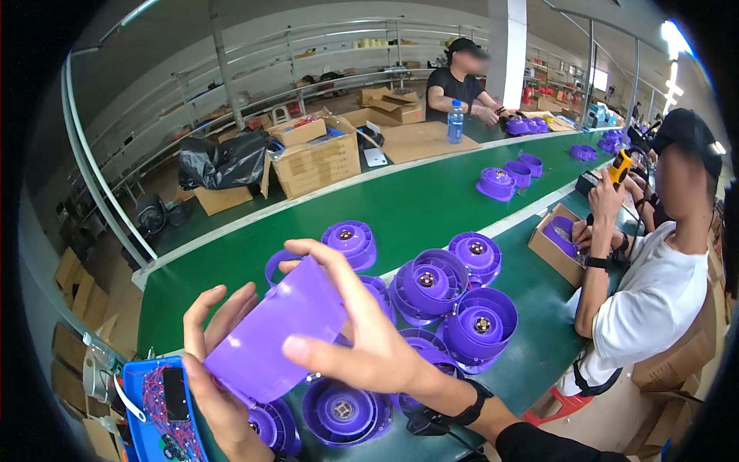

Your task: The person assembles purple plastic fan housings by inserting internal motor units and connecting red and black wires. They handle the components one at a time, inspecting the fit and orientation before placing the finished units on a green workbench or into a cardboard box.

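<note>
Gripping from both sides in the head view, held a purple plastic shell (277, 331) tilted between left hand (219, 396) and right hand (377, 350), above the green worktable (539, 362). Saw round purple housings (427, 281) beyond and below it, and a blue tray (141, 435) of red wires (154, 389) near the left hand.

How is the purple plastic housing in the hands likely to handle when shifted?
The purple plastic housing is probably stiff: its wall shows no sag between the left hand and right hand. Its glossy surface may be slippery.
</note>
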`<act>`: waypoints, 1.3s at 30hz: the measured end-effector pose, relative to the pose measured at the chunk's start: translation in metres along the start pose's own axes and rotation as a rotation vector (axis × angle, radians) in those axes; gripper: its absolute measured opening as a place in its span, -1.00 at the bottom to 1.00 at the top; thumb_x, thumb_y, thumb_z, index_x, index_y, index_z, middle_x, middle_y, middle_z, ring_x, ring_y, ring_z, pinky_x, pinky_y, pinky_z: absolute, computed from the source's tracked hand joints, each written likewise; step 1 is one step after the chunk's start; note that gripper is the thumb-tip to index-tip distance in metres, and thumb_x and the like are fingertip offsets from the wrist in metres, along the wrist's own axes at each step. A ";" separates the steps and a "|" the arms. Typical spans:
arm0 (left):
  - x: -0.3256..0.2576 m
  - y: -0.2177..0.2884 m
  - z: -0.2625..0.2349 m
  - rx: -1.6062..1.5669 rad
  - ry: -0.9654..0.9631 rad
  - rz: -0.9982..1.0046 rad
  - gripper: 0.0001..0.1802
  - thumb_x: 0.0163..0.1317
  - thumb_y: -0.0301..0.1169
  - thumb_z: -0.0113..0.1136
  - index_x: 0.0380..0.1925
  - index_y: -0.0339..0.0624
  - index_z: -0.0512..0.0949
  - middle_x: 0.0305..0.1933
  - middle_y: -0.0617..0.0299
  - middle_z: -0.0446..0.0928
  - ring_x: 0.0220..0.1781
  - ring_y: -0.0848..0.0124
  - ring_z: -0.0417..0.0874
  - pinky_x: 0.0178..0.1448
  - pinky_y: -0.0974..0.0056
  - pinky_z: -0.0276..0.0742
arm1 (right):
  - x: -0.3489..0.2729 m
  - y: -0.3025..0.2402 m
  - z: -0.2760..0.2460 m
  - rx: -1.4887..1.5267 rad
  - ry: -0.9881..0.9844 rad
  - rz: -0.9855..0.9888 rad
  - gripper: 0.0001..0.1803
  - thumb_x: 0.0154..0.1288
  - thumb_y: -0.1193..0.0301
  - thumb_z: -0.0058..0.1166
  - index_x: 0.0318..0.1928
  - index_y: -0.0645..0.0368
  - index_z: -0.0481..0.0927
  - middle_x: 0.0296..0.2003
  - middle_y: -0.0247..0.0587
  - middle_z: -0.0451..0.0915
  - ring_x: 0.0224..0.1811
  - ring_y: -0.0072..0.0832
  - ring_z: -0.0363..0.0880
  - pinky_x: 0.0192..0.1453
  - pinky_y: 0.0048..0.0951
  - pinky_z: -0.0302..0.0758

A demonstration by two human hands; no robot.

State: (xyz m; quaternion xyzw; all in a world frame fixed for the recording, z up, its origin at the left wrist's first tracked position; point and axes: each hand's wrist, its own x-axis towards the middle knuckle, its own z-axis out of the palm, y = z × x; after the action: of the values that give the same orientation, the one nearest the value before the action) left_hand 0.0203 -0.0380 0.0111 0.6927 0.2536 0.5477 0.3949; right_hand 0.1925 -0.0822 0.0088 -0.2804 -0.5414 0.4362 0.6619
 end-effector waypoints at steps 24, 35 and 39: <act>-0.011 -0.034 -0.015 0.674 0.462 0.597 -0.33 0.52 0.04 -0.37 0.18 -0.41 0.36 0.21 0.02 0.41 0.23 0.25 0.45 0.30 0.21 0.35 | -0.001 0.014 0.004 0.400 -0.018 0.189 -0.14 0.38 -0.19 -0.04 0.45 0.07 0.06 0.26 -0.10 0.31 0.33 -0.27 0.35 0.19 -0.13 0.51; -0.022 -0.043 -0.052 0.507 0.271 0.499 0.17 0.00 0.38 0.28 0.31 -0.40 0.20 0.20 -0.01 0.39 0.17 0.20 0.52 0.25 0.18 0.40 | 0.005 0.014 -0.006 0.585 -0.178 0.290 -0.18 0.41 -0.27 -0.25 0.42 0.02 0.09 0.26 -0.09 0.31 0.29 -0.21 0.41 0.18 0.04 0.50; -0.014 -0.047 -0.056 0.365 0.208 0.495 0.10 0.18 0.34 0.14 0.33 -0.46 0.15 -0.01 0.00 0.55 -0.26 0.29 0.67 -0.16 0.30 0.58 | 0.005 0.013 -0.009 0.472 -0.123 0.338 -0.16 0.44 -0.23 -0.25 0.45 0.08 0.02 0.27 0.01 0.28 0.30 -0.17 0.38 0.27 -0.05 0.45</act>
State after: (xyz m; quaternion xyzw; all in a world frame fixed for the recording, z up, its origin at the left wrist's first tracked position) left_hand -0.0332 -0.0078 -0.0303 0.7329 0.2108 0.6404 0.0908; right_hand 0.1982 -0.0707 -0.0017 -0.1780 -0.4097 0.6702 0.5926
